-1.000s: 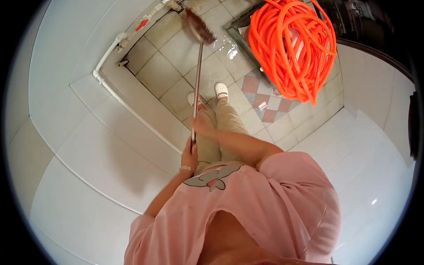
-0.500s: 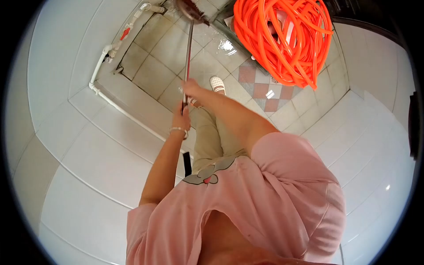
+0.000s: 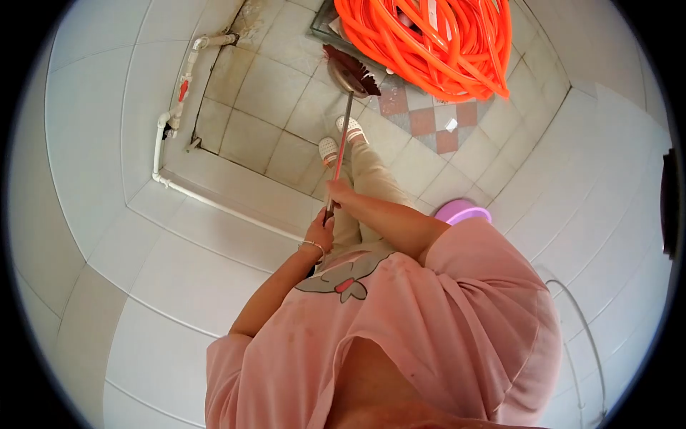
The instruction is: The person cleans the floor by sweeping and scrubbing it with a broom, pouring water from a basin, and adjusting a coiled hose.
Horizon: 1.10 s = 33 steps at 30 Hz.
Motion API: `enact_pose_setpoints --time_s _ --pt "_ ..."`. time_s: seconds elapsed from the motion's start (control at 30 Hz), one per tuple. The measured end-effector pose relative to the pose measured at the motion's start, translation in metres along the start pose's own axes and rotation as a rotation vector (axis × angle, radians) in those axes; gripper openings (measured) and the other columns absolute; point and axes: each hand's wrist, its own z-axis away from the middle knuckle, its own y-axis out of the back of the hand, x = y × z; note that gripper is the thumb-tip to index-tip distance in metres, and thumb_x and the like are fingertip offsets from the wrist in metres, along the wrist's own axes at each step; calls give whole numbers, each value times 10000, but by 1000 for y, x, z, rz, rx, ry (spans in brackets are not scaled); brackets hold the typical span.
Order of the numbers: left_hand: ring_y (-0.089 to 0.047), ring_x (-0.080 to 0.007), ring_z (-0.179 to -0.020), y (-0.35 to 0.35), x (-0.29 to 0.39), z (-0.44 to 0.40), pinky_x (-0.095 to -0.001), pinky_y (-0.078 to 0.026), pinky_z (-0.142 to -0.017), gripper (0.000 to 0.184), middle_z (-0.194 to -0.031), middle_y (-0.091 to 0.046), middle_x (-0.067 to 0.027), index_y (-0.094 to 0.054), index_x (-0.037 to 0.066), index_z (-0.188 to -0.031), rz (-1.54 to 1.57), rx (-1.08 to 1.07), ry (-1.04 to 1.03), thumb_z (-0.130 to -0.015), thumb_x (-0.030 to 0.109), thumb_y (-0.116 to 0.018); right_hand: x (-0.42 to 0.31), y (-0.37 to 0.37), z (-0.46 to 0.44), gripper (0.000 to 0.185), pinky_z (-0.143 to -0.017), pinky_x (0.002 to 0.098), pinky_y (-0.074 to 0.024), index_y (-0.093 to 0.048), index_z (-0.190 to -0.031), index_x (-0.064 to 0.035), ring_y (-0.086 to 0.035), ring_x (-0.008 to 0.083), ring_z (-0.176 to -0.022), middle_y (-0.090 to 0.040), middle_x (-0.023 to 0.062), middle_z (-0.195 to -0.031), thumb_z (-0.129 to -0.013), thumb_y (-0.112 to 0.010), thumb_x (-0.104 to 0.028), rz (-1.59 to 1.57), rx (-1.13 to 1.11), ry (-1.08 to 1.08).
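Note:
Both of my hands are wrapped round the long handle of a broom (image 3: 350, 76) with a dark reddish-brown bristle head. My left hand (image 3: 319, 230), with a bracelet at the wrist, is closed near the handle's upper end. Farther down the handle, my right hand (image 3: 340, 191) is closed round it. The broom head rests on or just above the tiled floor, beyond my white shoes (image 3: 351, 130) and near the checkered tiles (image 3: 422, 120).
A large coil of orange hose (image 3: 443, 43) lies over a dark-edged slab (image 3: 325, 23) at the top. White pipes (image 3: 158, 143) with a red valve run along the left wall. Beside my right arm is a purple basin (image 3: 463, 211).
The broom head has come back toward my feet and to the right, nearer the checkered tiles. My hands have moved closer to my body, and the purple basin has come into view.

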Motion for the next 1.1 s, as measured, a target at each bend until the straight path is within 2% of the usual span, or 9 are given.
enact_pose_setpoints --time_s 0.2,0.37,0.47,0.7,0.8,0.87,0.93,1.03,1.1 --pt "-369 -121 -369 19 -44 -16 -271 -337 -344 400 -499 -381 -30 -347 131 -1215 -248 -145 -72 -829 211 -416 39 -11 -12 310 -287 311 -251 -467 -703 -31 -376 181 -330 -426 85 -483 -824 -382 -303 -224 97 -86" --pt "-368 -116 -362 34 11 -6 -271 -333 -353 387 -503 -403 -37 -386 130 -1196 -333 -315 -37 -823 224 -430 63 4 -16 278 -314 283 -257 -440 -679 -89 -381 163 -372 -424 68 -516 -813 -387 -327 -418 143 -55" --pt "-459 -155 -477 56 4 30 -295 -393 -450 375 -634 -497 -78 -405 93 -1164 -233 -321 46 -821 242 -438 60 -23 23 283 -341 277 -279 -425 -700 -83 -399 168 -403 -438 82 -557 -838 -359 -321 -392 126 -56" --pt "-431 -139 -441 77 1 72 -281 -386 -419 393 -634 -482 -55 -383 101 -1188 -200 -137 206 -815 208 -446 64 -91 14 299 -313 301 -272 -412 -700 -63 -385 170 -371 -417 70 -526 -857 -353 -310 -227 -64 39" --pt "-380 -110 -405 53 -7 42 -259 -336 -366 407 -560 -424 -29 -348 157 -1219 -223 -137 46 -823 188 -435 64 -63 4 309 -299 315 -269 -413 -676 -52 -359 172 -335 -378 63 -467 -852 -362 -300 -332 -102 180" --pt "-344 -94 -384 34 -35 14 -248 -304 -335 411 -536 -400 -17 -334 186 -1231 -259 -148 -105 -830 180 -425 60 -42 -12 319 -298 319 -278 -432 -695 -52 -372 188 -325 -387 71 -442 -852 -361 -320 -102 42 129" --pt "-407 -137 -452 15 -33 -2 -281 -358 -413 371 -612 -461 -51 -375 147 -1179 -259 -218 -185 -817 194 -441 69 -7 -15 309 -308 328 -298 -447 -751 -58 -401 201 -337 -423 84 -450 -850 -359 -337 -189 55 163" --pt "-506 -179 -576 -25 25 -1 -316 -427 -526 314 -714 -534 -98 -438 121 -1097 -319 -350 139 -803 230 -455 61 46 -5 314 -336 344 -330 -458 -832 -53 -433 211 -364 -460 96 -480 -847 -360 -350 -281 188 -119" --pt "-516 -181 -571 -50 31 -11 -312 -431 -528 299 -726 -547 -101 -455 139 -1085 -399 -371 112 -803 240 -448 74 75 -18 318 -366 348 -354 -453 -870 -49 -452 215 -396 -480 100 -531 -850 -353 -350 -356 220 -136"
